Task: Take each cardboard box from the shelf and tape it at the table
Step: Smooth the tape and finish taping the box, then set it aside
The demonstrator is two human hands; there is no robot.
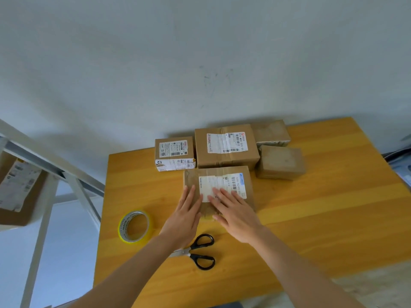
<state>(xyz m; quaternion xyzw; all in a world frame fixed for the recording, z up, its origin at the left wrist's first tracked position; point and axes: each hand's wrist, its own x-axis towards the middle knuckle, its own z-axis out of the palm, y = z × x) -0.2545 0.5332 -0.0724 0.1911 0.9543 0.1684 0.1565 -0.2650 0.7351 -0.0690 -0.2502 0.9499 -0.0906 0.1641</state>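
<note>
Work surface: yellow wooden table (322,207) set against a pale wall (200,52).
Box in hand: cardboard box (246,174) near the table's middle, top face up, carrying a white shipping label (222,185) with a barcode; clear tape runs across the top.
Left hand (185,218): lies flat, palm down, on the left part of the box top; fingers extended and close together, gripping nothing.
Right hand (233,215): lies flat, palm down, over the label and the near edge of the box; fingers extended and slightly spread, thumb at the near edge, gripping nothing.
Small labelled box (174,153): behind and to the left of the box in hand, against the wall, touching or just beside the large box.
Large labelled box (226,146): directly behind the box in hand, taped, white label on top.
Plain boxes: one (270,132) at the wall behind the large box's right corner; another (280,162) just in front of it, right of the large box.
Tape roll (135,226): yellow-tinted clear tape, lying flat at the table's left edge, apart from the hands.
Scissors (199,252): black-handled, on the table near the person, blades partly hidden under the left forearm.
Shelf (44,174): white metal frame left of the table, holding one more labelled cardboard box (15,187).
</note>
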